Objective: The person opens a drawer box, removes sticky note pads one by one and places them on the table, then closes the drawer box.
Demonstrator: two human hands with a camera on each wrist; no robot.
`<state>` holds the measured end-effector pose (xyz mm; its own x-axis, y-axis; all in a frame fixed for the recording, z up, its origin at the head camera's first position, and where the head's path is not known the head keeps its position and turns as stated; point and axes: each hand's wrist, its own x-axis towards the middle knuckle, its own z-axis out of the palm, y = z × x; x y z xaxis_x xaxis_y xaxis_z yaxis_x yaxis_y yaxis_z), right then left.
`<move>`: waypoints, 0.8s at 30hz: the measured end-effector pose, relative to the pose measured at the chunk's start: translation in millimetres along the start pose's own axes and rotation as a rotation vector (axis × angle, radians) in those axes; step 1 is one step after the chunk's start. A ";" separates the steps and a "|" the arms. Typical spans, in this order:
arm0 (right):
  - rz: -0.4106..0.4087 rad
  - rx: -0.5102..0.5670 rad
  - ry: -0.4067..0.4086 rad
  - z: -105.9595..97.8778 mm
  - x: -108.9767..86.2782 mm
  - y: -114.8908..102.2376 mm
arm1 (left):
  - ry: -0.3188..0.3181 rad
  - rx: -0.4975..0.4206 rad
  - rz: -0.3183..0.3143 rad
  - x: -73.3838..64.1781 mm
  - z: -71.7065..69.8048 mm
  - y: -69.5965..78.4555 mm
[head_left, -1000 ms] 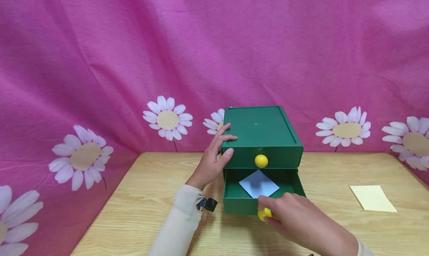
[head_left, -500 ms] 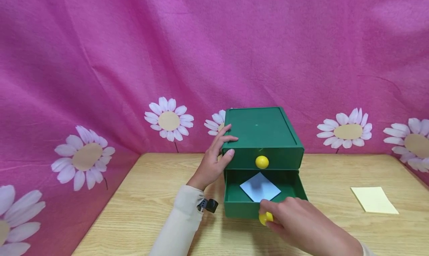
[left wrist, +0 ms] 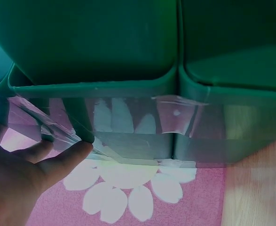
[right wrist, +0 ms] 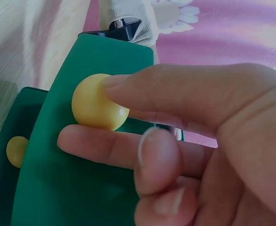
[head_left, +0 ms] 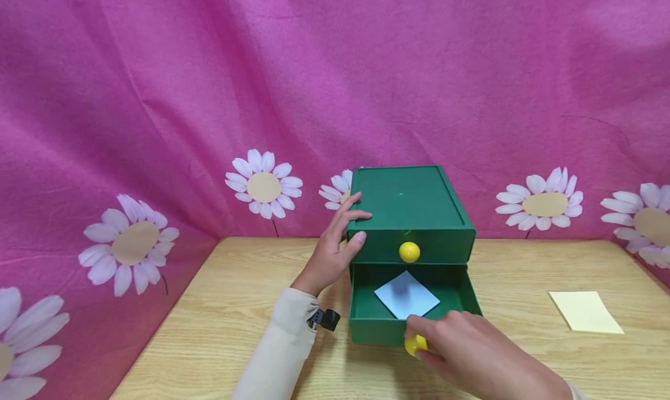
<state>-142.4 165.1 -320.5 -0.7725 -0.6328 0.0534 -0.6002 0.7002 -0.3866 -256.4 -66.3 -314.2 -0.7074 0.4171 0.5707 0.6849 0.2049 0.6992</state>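
Observation:
A green two-drawer box [head_left: 403,196] stands on the table, its lower drawer [head_left: 377,331] pulled out and its upper drawer closed. Inside the lower drawer lies a light blue square of paper [head_left: 407,295], turned cornerwise. My right hand [head_left: 466,350] pinches the lower drawer's yellow knob [right wrist: 93,101] between thumb and finger. Spread fingers of my left hand [head_left: 330,249] rest against the box's left side and top edge. In the left wrist view, that hand [left wrist: 20,174] touches the box's side with its fingertips. The upper drawer has a yellow knob [head_left: 409,252] too.
A pale yellow pad of square paper [head_left: 586,311] lies on the wooden table [head_left: 235,307], right of the box. Behind the table hangs a pink cloth [head_left: 366,74] printed with white daisies. A black strap [head_left: 324,318] is on my left wrist.
My right hand has drawn the lower drawer slightly farther out toward me, and the blue paper has come along with it. The left hand stays in place on the box.

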 end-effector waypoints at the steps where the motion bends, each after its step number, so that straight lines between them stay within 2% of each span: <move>1: 0.006 0.004 -0.008 -0.1 -0.1 0.1 | 0.000 -0.003 -0.003 0.2 0.3 -1.1; 3: 0.010 0.008 -0.017 -0.2 -0.5 0.2 | 0.001 -0.002 -0.006 0.7 1.5 -6.7; 8: 0.013 0.025 -0.041 -1.3 -1.8 0.9 | 0.013 0.023 0.013 3.5 4.9 -32.3; 10: 0.010 0.032 -0.050 -2.1 -2.7 1.1 | 0.011 0.016 0.017 3.3 3.8 -28.6; 15: -0.001 0.031 -0.054 -3.2 -3.9 0.7 | 0.005 -0.005 0.004 0.4 0.0 -2.9; 24: 0.012 0.037 -0.076 -2.3 -6.2 0.2 | 0.006 0.000 -0.006 0.5 1.2 -0.3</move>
<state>-138.2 170.0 -318.8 -0.7609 -0.6485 -0.0208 -0.5817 0.6961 -0.4209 -256.7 -65.1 -314.6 -0.7128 0.4106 0.5686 0.6804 0.2079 0.7028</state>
